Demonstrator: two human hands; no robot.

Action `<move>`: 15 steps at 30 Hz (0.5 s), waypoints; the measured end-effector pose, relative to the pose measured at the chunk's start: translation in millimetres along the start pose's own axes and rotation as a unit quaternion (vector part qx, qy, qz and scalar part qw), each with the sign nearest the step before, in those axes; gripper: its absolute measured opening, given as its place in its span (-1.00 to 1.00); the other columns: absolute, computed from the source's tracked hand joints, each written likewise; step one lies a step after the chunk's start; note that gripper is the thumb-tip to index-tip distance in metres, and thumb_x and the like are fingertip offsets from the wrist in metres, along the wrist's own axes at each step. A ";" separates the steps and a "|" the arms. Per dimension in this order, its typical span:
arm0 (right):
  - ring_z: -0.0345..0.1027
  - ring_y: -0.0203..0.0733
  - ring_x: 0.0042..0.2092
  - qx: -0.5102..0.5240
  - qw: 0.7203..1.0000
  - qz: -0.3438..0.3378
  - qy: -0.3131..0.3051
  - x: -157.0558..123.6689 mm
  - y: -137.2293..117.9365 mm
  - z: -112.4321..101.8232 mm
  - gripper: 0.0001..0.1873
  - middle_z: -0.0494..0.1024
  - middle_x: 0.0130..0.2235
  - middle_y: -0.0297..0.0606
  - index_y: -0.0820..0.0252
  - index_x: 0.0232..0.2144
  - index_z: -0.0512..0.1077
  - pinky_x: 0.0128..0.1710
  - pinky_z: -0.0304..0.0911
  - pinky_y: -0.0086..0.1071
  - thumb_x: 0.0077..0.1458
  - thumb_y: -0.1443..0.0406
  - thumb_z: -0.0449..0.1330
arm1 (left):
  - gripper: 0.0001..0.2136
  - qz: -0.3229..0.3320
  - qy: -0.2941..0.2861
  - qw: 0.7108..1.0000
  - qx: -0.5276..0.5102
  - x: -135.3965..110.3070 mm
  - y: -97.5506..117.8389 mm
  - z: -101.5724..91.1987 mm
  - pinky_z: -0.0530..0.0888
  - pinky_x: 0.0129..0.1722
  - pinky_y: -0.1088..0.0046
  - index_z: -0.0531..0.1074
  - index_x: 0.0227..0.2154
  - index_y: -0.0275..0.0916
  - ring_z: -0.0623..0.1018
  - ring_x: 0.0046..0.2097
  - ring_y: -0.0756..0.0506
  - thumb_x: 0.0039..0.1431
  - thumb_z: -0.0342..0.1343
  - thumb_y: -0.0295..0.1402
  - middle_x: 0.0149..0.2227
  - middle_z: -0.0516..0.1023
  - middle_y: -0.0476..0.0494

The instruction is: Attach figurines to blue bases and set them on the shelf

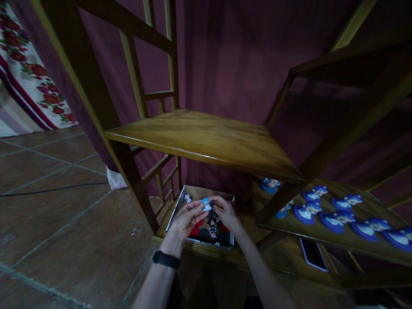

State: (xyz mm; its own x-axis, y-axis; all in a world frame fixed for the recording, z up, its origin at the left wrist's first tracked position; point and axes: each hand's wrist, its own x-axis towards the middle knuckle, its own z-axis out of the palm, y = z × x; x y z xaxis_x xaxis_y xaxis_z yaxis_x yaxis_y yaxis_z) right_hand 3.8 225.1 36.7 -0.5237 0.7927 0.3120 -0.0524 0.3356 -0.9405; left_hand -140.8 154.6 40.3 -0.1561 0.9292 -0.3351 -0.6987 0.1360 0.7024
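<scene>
Above an open cardboard box, my left hand (186,218) pinches a small white and light-blue figurine (206,205). My right hand (224,211) closes its fingers on the other side of the same figurine. Inside the box (232,241) lie dark figurines with striped clothing (213,228), red and black round pieces (203,234), and a small white and blue figurine (187,198) in the far left corner. My hands cover part of the box's contents. The held figurine's details are too small to make out.
The box stands on a low wooden shelf, under a higher shelf board (199,133). Several figurines on round blue bases (337,219) stand on a shelf to the right. Below them lies a phone (313,254). A dark upright post (128,184) is close on the left.
</scene>
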 end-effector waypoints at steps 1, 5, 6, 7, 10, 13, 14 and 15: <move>0.39 -0.20 -0.15 -0.015 1.000 -0.010 0.000 -0.4 -1.5 -1.1 -0.82 0.52 -0.22 -0.28 0.10 -0.31 0.46 -0.08 0.28 -0.29 -0.03 0.32 0.13 | -0.81 0.011 0.004 1.000 0.007 -0.8 -0.1 1.6 0.53 -0.22 0.35 0.49 -0.32 -0.39 0.59 -0.32 -0.10 -0.08 0.21 -0.61 -0.35 0.60 -0.26; 0.38 -0.19 -0.12 -0.060 0.998 -0.031 0.007 -1.4 -5.7 -3.4 -0.80 0.52 -0.19 -0.27 0.10 -0.32 0.48 -0.06 0.26 -0.29 -0.03 0.36 0.11 | -0.80 0.040 0.028 0.999 0.023 -4.2 -1.8 6.9 0.54 -0.29 0.41 0.51 -0.34 -0.39 0.59 -0.36 -0.09 -0.12 0.23 -0.61 -0.38 0.60 -0.25; 0.38 -0.19 -0.12 -0.061 0.998 -0.026 0.008 -1.4 -5.5 -3.3 -0.79 0.52 -0.19 -0.28 0.10 -0.33 0.49 -0.07 0.26 -0.29 -0.03 0.36 0.10 | -0.80 0.042 0.033 0.998 0.023 -4.9 -2.5 7.8 0.54 -0.30 0.41 0.51 -0.35 -0.39 0.58 -0.37 -0.09 -0.13 0.24 -0.60 -0.38 0.60 -0.25; 0.39 -0.19 -0.14 -0.061 0.998 -0.017 0.010 -1.3 -4.5 -2.9 -0.79 0.53 -0.21 -0.28 0.10 -0.33 0.49 -0.08 0.27 -0.30 -0.04 0.36 0.10 | -0.81 0.043 0.038 0.998 0.021 -5.3 -3.2 8.4 0.54 -0.32 0.42 0.51 -0.36 -0.39 0.58 -0.37 -0.09 -0.14 0.24 -0.60 -0.39 0.60 -0.25; 0.41 -0.18 -0.20 -0.055 0.998 0.032 0.018 -0.2 2.9 1.0 -0.81 0.55 -0.27 -0.31 0.09 -0.34 0.49 -0.14 0.30 -0.30 -0.05 0.32 0.12 | -0.83 0.047 0.062 0.997 0.015 -4.7 -5.0 8.8 0.54 -0.37 0.44 0.50 -0.41 -0.39 0.57 -0.42 -0.07 -0.16 0.25 -0.60 -0.43 0.59 -0.22; 0.42 -0.18 -0.27 -0.024 0.996 0.082 0.029 0.5 12.9 9.6 -0.86 0.55 -0.35 -0.31 0.12 -0.39 0.48 -0.19 0.31 -0.30 -0.09 0.27 0.19 | -0.88 0.036 0.098 0.994 0.018 -1.0 -5.8 6.9 0.53 -0.45 0.48 0.48 -0.45 -0.38 0.53 -0.52 -0.01 -0.12 0.23 -0.60 -0.51 0.56 -0.16; 0.41 -0.18 -0.29 -0.005 0.995 0.095 0.034 0.2 15.6 13.4 -0.87 0.55 -0.37 -0.31 0.13 -0.42 0.48 -0.21 0.31 -0.31 -0.12 0.26 0.21 | -0.90 0.028 0.111 0.993 0.021 0.5 -5.9 5.7 0.52 -0.48 0.50 0.47 -0.46 -0.37 0.52 -0.54 0.00 -0.10 0.22 -0.60 -0.53 0.55 -0.14; 0.41 -0.19 -0.30 0.021 0.993 0.109 0.041 -0.4 17.6 17.4 -0.86 0.54 -0.38 -0.32 0.15 -0.44 0.48 -0.23 0.32 -0.31 -0.14 0.24 0.23 | -0.92 0.020 0.121 0.992 0.022 2.1 -6.0 4.2 0.51 -0.50 0.52 0.46 -0.46 -0.36 0.52 -0.55 0.01 -0.08 0.21 -0.58 -0.54 0.54 -0.13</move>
State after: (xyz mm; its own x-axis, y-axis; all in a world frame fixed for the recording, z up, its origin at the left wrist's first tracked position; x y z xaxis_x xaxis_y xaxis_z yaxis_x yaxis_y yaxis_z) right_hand -11.8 221.8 17.8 -0.4555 0.8835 0.1092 0.0179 0.1318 -0.9911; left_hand -134.0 157.2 38.0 -0.3502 0.8249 -0.4438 -0.6582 0.1205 0.7432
